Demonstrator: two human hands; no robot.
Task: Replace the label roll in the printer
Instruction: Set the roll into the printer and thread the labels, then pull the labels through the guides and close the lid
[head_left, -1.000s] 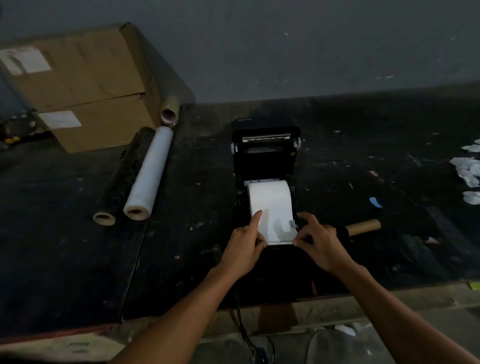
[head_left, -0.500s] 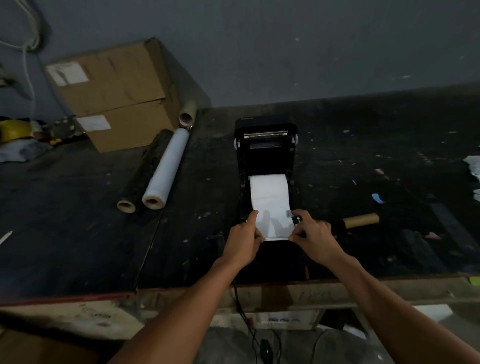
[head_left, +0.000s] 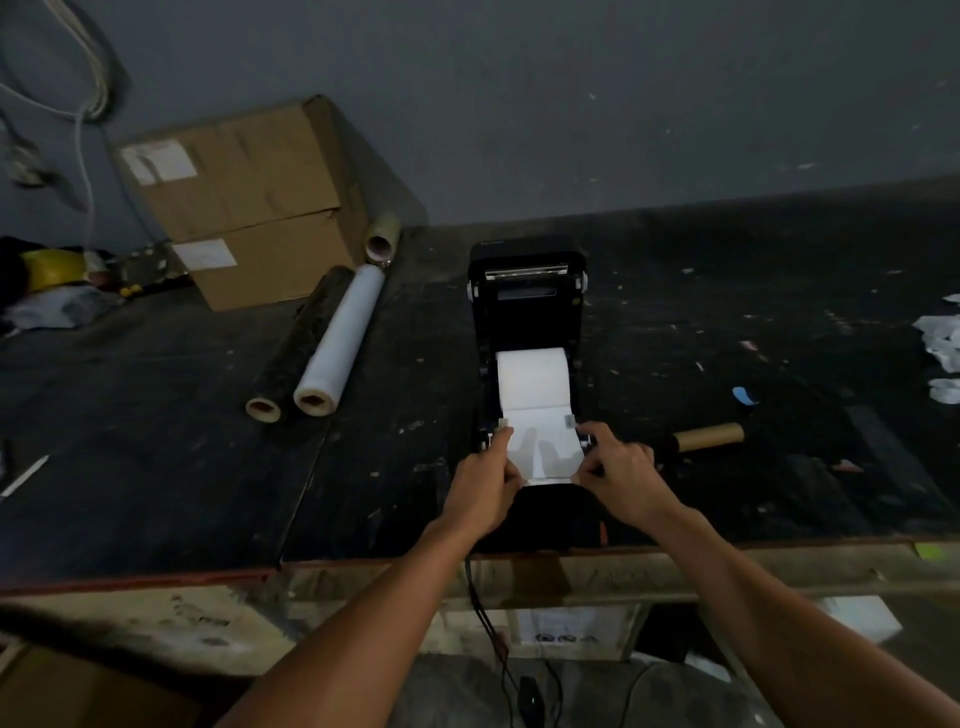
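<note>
On the scuffed, paint-flecked dark bench (head_left: 156, 467), a brown corrugated cardboard box (head_left: 244, 197) stands at far left, with a smooth white cylindrical film roll (head_left: 340, 343) lying beside it. At centre sits the black plastic printer (head_left: 524, 312), lid open, with the white paper label roll (head_left: 531, 376) seated inside. Its loose matte strip runs toward the front. The left hand (head_left: 483, 493) pinches the strip's left edge; the right hand (head_left: 621, 480) pinches the right edge. A bare cardboard tube (head_left: 709, 436) lies farther right.

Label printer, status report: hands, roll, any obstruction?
Left hand and right hand pinch the label strip's edges. Label roll seated in open printer. No obstruction visible.
</note>
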